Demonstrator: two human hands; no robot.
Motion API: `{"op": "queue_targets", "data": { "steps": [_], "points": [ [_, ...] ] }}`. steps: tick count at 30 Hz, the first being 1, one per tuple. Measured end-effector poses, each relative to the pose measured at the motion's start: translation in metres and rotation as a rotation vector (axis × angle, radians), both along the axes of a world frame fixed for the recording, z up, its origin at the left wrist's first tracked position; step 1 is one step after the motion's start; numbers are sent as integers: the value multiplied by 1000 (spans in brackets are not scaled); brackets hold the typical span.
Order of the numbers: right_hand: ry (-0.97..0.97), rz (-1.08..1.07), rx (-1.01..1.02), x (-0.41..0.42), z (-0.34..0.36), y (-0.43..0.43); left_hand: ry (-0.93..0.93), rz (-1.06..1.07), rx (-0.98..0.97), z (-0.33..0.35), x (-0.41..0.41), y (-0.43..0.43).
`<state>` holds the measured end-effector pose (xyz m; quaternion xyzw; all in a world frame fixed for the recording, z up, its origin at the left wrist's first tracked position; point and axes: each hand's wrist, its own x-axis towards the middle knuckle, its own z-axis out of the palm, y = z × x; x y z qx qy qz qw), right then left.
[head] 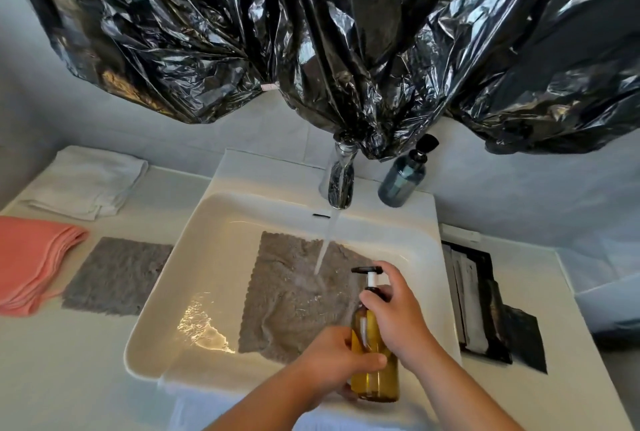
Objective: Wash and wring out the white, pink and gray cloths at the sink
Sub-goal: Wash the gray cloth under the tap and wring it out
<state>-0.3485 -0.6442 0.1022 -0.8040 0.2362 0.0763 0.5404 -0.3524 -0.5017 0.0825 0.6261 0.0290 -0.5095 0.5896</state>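
Holds the amber soap bottle (377,385) upright over the near rim of the sink (214,257), one hand low and one high. Wraps the left hand (336,361) round the lower body of the bottle, fingers curled behind it and thumb pressed across the front. Closes the right hand (398,316) round the neck from the right side, thumb against the dark collar and forefinger reaching up to the black pump head (367,270) (white stem showing beneath it, so not pushed down).

Has the gray cloth (294,292) lying spread out and wet on the floor of the sink, just beyond the bottle, its near corner behind the left hand. Runs a stream of water (325,247) from the chrome tap (341,185) onto the far part of that cloth.

Shows, on the counter (86,378) left of the sink, a second gray cloth (117,275) laid flat, a stack of pink cloths (34,264) just beside it, and folded white cloths (86,181) farther back. Shows a blue pump bottle (401,181) standing right of the tap, dark packets (485,309) on the counter at the right, and crinkled black plastic (311,32) hanging over the wall above.
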Motion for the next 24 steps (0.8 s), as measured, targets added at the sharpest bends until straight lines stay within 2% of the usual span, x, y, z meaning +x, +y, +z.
{"op": "queue_targets", "data": {
  "steps": [7,15,20,24],
  "points": [
    [9,-116,-37,-16,-15,-25,5,-116,34,-6,-1,-24],
    [-21,-40,3,-15,-12,-23,-12,-41,-57,-5,-5,-21],
    [-110,-45,263,0,-1,-17,-249,149,70,1,8,5],
    [-13,-76,215,21,-12,-30,-550,383,308,25,53,37]
  ]
}}
